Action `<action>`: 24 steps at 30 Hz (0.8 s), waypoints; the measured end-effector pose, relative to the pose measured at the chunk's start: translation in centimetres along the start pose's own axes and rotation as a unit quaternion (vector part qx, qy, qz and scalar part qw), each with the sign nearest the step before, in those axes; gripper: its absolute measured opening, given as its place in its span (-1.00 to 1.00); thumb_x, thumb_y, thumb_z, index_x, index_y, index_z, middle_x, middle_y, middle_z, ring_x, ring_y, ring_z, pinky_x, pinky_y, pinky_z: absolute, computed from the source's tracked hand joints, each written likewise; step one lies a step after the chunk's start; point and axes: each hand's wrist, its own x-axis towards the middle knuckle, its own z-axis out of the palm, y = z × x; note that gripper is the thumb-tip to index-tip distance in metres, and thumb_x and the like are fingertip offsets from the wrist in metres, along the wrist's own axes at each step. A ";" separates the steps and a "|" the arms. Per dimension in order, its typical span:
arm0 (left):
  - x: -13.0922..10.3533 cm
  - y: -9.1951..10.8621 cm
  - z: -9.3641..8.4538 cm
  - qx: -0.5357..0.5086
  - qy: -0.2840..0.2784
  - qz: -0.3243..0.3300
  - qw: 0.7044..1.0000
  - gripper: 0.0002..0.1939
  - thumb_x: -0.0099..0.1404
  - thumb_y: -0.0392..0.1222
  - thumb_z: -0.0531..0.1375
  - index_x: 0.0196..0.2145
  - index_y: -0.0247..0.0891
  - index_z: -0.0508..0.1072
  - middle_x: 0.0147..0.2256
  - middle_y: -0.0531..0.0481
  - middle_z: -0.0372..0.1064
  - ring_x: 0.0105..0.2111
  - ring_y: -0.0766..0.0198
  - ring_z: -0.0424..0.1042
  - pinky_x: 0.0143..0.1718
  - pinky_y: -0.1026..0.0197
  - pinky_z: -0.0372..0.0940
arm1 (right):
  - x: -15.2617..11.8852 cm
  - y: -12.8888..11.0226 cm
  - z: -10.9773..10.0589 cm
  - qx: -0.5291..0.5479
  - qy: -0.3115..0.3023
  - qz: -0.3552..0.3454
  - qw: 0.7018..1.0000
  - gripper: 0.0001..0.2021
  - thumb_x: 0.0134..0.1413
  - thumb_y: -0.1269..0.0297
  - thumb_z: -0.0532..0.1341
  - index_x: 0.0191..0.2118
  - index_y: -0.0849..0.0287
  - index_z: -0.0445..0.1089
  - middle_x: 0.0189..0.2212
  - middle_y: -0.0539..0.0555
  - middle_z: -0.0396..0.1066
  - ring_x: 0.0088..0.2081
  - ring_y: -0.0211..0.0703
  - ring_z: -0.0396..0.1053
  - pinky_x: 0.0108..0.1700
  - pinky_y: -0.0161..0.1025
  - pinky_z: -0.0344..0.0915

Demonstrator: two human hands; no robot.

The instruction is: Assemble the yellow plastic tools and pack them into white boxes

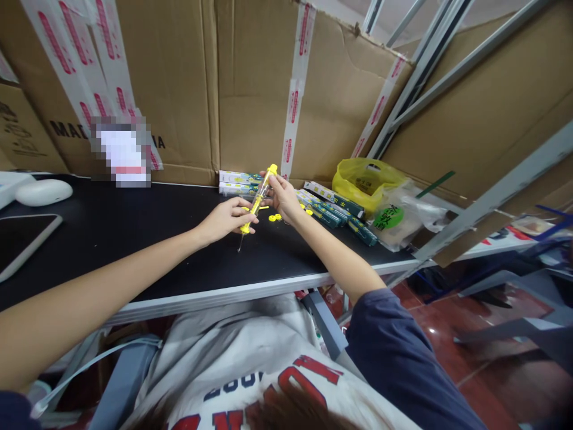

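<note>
A slim clear tube (pixel 260 194) with yellow ends and yellow parts inside is tilted over the black tabletop, a thin metal rod poking out of its lower end. The fingers of my left hand (pixel 224 221) are closed around the lower yellow part. Near the top, just under the yellow cap, my right hand (pixel 285 198) grips the same tube. What kind of tool it is I cannot tell. Small yellow pieces (pixel 274 218) lie on the table beside my right hand, some partly hidden behind it.
Printed narrow boxes (pixel 329 212) lie to the right, with white ones (pixel 237 183) behind my hands. Farther right sit a yellow plastic bag (pixel 364 182) and a clear bag (pixel 394 224). A white mouse (pixel 43 191) and tablet (pixel 27 242) are at left. Cardboard (pixel 250 89) stands behind.
</note>
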 end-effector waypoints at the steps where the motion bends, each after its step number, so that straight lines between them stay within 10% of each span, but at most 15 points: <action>1: -0.1 0.0 0.0 0.008 -0.009 -0.012 1.000 -0.49 0.04 -0.01 0.45 -0.19 -0.26 0.31 -0.31 -0.07 0.60 -0.43 0.19 0.60 -0.42 0.21 0.48 | 0.0 -0.2 -0.1 0.002 0.006 0.003 1.000 -0.57 0.09 -0.06 0.31 -0.04 0.15 0.44 -0.41 -0.04 0.38 -0.45 -0.37 0.31 -0.47 -0.43 0.40; 17: -0.1 -1.5 -0.3 0.128 -0.115 -0.057 0.983 -0.54 0.03 0.13 0.40 -0.30 -0.31 0.48 -0.38 -0.12 0.57 -0.41 0.19 0.58 -0.37 0.19 0.45 | 0.5 -1.4 -1.5 -0.005 0.061 -0.007 0.998 -0.60 0.28 -0.07 0.13 0.04 0.10 0.35 -0.28 0.01 0.53 -0.39 -0.33 0.47 -0.39 -0.40 0.38; 24: -0.4 -1.3 -0.2 0.369 -0.148 0.132 0.908 -0.62 0.32 0.06 0.10 -0.40 -0.27 0.54 -0.34 -0.09 0.51 -0.34 0.20 0.48 -0.20 0.16 0.34 | 0.5 -1.5 -1.5 0.009 0.070 -0.015 0.997 -0.56 0.25 -0.10 0.17 0.05 0.11 0.35 -0.33 0.00 0.53 -0.41 -0.32 0.48 -0.37 -0.37 0.42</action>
